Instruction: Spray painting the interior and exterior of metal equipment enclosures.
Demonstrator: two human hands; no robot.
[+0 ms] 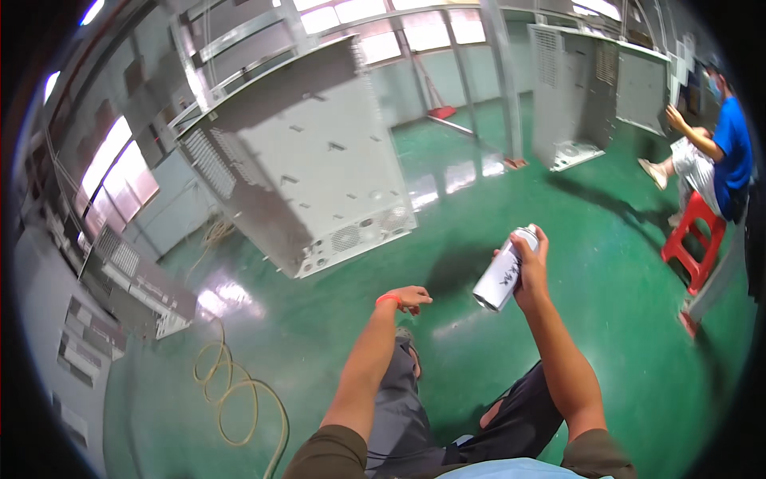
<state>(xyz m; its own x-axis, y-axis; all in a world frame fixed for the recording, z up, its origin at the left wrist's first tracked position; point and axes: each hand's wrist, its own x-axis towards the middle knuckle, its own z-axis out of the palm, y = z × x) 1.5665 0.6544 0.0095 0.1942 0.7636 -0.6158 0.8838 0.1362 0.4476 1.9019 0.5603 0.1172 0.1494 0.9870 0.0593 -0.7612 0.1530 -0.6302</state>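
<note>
White aerosol spray can (501, 275), dark characters along its side, no clear brand. Can is in the right grip (533, 263), held up above the green floor (479, 375), tilted: top end up and to the right, base down and to the left. Right grip clasps the can from its right side, fingers wrapped round the upper part, fingertip up at the top end. Left grip (413, 298) released, fingers loosely bent, well apart from the can on its left; red wristband (388, 299) on that wrist.

Beyond both grips, large grey sheet-metal cabinet (335, 160), tilted in view, vent slots on its left side, round holes along the lower edge; it blocks much of the background. Yellowish hose (275, 407) coiled loosely on the floor, left of the left forearm. Smaller slotted metal housing (136, 279) farther left. Red dustpan (441, 112) near the far wall. Second grey metal cabinet (574, 88) back right, metal post (504, 88) between the two cabinets. Far right, co-worker in blue shirt (730, 144) sits on red plastic stool (696, 235), one hand raised toward that cabinet.
</note>
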